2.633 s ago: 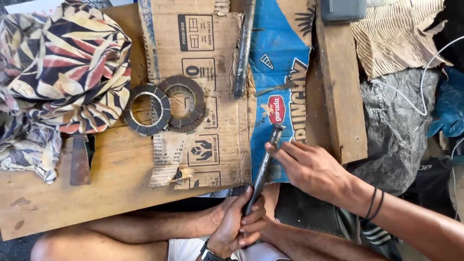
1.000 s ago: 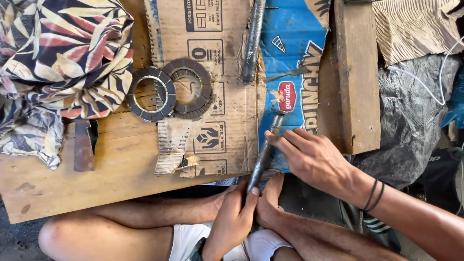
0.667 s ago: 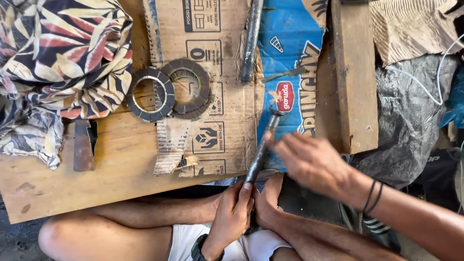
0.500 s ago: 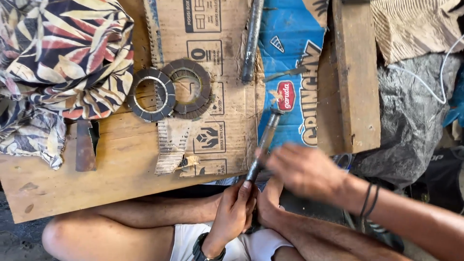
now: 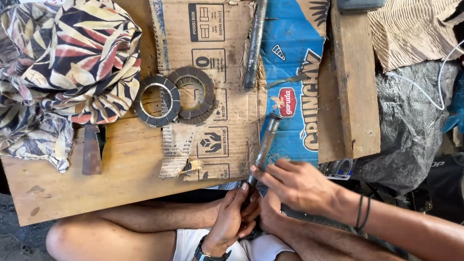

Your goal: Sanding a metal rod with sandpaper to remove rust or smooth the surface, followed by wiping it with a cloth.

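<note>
A dark metal rod (image 5: pixel 265 145) slants up from my lap over the edge of the cardboard. My left hand (image 5: pixel 231 220), a watch on its wrist, grips the rod's lower end. My right hand (image 5: pixel 296 182), with dark bands on its wrist, reaches in from the right. Its fingertips pinch the rod just above my left hand. The rod's capped upper end rests near a blue snack wrapper (image 5: pixel 295 63).
Two toothed ring discs (image 5: pixel 157 100) (image 5: pixel 193 94) overlap on flattened cardboard (image 5: pixel 212 34) over a wooden board (image 5: pixel 121 183). A second rod (image 5: pixel 254 43) lies at the top. A patterned cloth (image 5: pixel 67 63) is left, a rusty flat piece (image 5: pixel 91 150) below it, a wood plank (image 5: pixel 355 82) right.
My right hand slid down the rod from its middle to just above my left hand. The rod and my left hand stayed nearly in place.
</note>
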